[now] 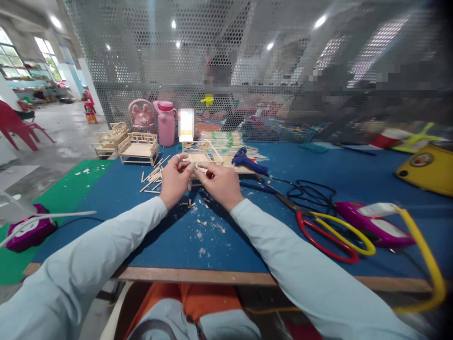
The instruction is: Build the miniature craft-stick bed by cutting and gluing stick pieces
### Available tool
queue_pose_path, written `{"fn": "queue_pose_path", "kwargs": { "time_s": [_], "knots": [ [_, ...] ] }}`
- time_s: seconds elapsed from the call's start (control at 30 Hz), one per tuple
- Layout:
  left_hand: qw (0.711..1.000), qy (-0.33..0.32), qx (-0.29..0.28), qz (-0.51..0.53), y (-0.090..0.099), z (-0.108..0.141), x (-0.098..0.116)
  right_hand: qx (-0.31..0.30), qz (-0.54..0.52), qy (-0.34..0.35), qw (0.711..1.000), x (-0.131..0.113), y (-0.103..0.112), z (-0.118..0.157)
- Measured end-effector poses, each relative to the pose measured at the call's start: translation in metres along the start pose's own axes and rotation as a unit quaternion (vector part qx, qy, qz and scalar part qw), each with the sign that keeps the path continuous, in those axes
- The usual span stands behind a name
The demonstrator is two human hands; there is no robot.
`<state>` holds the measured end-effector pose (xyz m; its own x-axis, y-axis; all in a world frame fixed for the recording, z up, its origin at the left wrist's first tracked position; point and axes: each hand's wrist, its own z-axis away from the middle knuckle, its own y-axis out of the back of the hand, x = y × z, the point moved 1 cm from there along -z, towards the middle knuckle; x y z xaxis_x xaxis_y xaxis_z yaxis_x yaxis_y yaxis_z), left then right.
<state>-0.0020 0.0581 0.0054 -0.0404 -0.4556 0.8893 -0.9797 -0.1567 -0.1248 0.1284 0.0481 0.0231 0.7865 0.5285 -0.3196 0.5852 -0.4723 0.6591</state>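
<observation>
My left hand (175, 179) and my right hand (221, 183) meet with fingers pinched at the near side of a small furniture model (201, 158) built from thin wooden sticks. Whatever the fingertips hold is too small and covered to make out. Just right of the model lies a blue glue gun (249, 163). Loose wooden sticks (154, 178) are piled beside my left hand, and short stick offcuts (198, 206) are scattered below both hands. Finished-looking stick models, one a little bench (138, 148), stand at the back left.
Large scissors (329, 236) with red and yellow handles lie right, near a black cable (311, 191) and a purple power strip (375, 224). Another purple socket block (31, 229) is far left. A pink bottle (166, 123) and lit phone (186, 123) stand before a perforated metal screen (148, 52).
</observation>
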Motion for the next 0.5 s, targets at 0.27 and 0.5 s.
{"fn": "queue_pose_path", "kwargs": {
  "time_s": [0.27, 0.5],
  "knots": [
    [1.0, 0.012, 0.008, -0.017, 0.0026, 0.0012, 0.0017, -0.012, 0.092, 0.031, 0.995, -0.0073, -0.0069, -0.0029],
    [0.999, 0.021, -0.002, -0.045, 0.0056, 0.0056, 0.0026, 0.007, 0.091, 0.067, 0.994, -0.0055, -0.0062, -0.001]
  ]
}}
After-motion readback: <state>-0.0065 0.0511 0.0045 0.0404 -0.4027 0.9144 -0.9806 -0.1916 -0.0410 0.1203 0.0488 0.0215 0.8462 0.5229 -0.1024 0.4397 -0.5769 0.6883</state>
